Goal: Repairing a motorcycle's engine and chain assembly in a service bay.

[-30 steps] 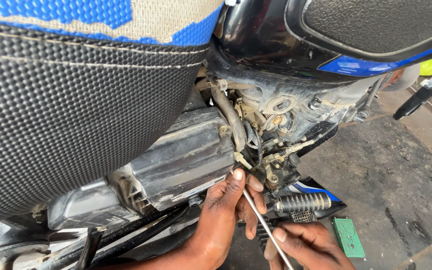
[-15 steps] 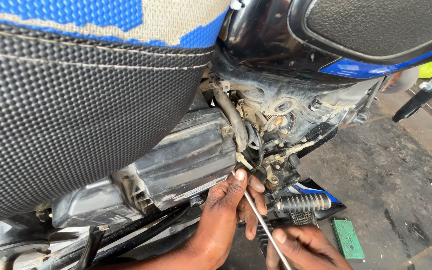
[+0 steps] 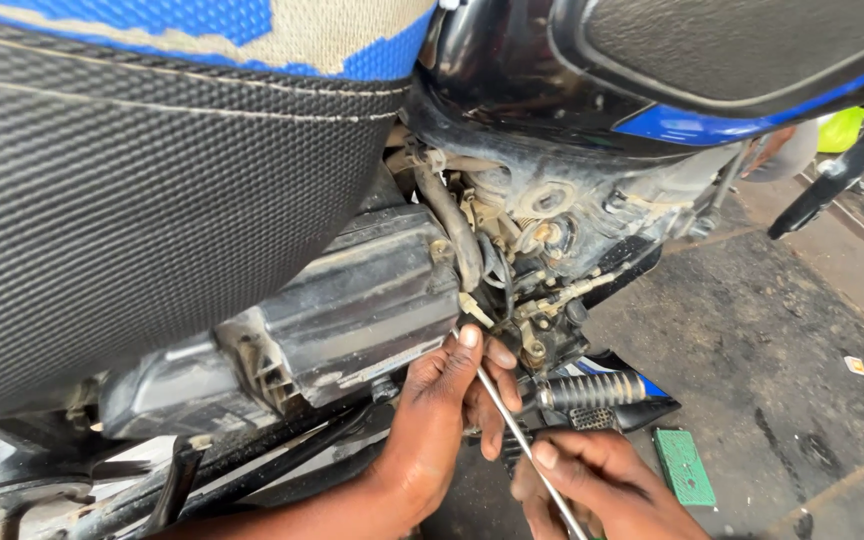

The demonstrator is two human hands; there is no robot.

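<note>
Thin metal rod (image 3: 517,430), running up-left from the right hand (image 3: 602,490) pinching its lower end, toward the carburettor (image 3: 537,310) just above the left hand (image 3: 447,410); left fingertips (image 3: 469,337) pressing together around the rod's upper tip, nearer the carburettor, beside the black airbox (image 3: 352,300)

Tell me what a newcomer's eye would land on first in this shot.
First, the big black textured motorcycle seat filling the upper left, with the glossy black and blue fuel tank at top right. Below them, at centre, sits the dusty carburettor area with its hoses. At the bottom, the left hand guides a thin metal rod up toward those parts, while the right hand grips the rod's lower end.
</note>
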